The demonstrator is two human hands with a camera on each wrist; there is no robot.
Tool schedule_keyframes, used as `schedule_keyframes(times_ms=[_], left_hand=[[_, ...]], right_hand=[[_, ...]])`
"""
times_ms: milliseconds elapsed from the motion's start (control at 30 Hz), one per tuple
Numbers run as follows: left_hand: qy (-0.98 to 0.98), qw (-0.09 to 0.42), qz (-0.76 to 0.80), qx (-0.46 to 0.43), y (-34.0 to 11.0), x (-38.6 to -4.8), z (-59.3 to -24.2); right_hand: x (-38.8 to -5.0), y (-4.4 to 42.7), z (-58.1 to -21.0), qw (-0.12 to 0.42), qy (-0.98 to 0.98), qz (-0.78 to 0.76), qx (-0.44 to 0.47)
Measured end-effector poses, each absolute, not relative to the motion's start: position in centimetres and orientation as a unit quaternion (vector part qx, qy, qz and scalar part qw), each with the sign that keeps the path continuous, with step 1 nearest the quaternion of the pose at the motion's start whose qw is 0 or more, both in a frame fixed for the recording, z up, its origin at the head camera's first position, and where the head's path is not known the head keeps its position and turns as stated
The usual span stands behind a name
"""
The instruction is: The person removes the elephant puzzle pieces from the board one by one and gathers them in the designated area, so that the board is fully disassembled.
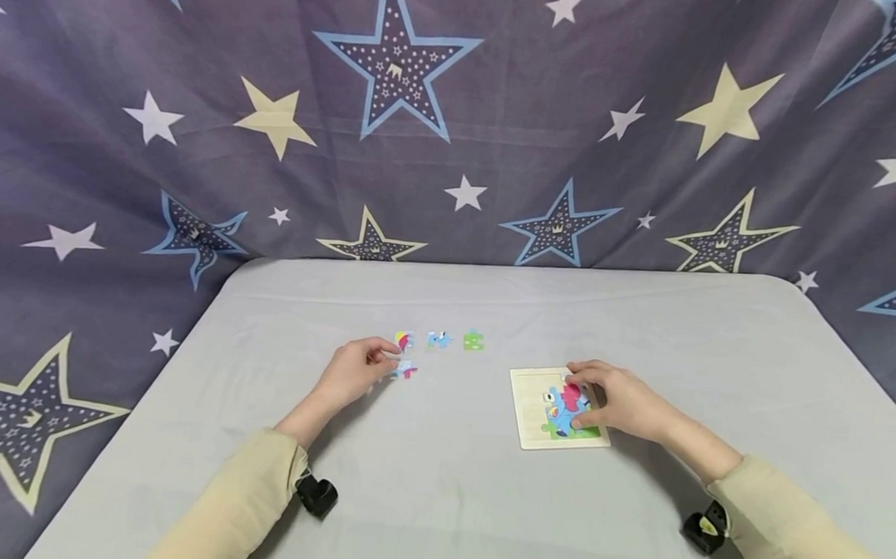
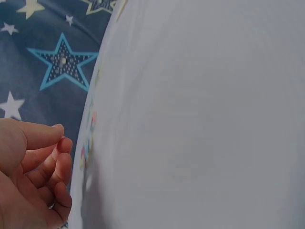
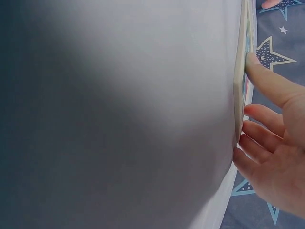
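In the head view my left hand (image 1: 352,372) is beside the loose puzzle pieces, its bent fingers and thumb close to a blue-and-pink piece (image 1: 405,369); the left wrist view shows nothing held in this hand (image 2: 35,174). A square wooden puzzle board (image 1: 519,409) lies flat on the right, with joined pieces of a blue figure (image 1: 562,408) on it. Over the board's right part, my right hand (image 1: 630,402) rests its thumb on the picture, fingers spread toward the top edge. The right wrist view shows this hand (image 3: 276,138) against the board's edge (image 3: 239,90).
Behind my left fingertips lie a yellow-and-pink piece (image 1: 404,339), a blue piece (image 1: 439,339) and a green piece (image 1: 473,341) in a row. A pale cloth covers the table (image 1: 438,496). A dark curtain with stars (image 1: 498,165) hangs behind it.
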State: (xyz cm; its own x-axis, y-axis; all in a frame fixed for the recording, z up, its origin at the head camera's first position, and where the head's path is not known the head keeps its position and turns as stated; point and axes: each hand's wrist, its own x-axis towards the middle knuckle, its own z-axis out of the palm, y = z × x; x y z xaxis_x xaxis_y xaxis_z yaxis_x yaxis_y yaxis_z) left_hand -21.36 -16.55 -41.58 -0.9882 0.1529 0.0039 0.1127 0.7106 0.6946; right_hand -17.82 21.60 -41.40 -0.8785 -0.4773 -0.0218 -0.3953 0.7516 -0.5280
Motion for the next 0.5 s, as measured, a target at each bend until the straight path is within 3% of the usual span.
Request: schedule_keyframes(times_ms=[500], left_hand=[[0.91, 0.038, 0.384, 0.153, -9.9, -20.5, -40.5]], right_hand=[[-17.8, 21.7, -41.4, 0.074, 0.933, -0.262, -0.236]])
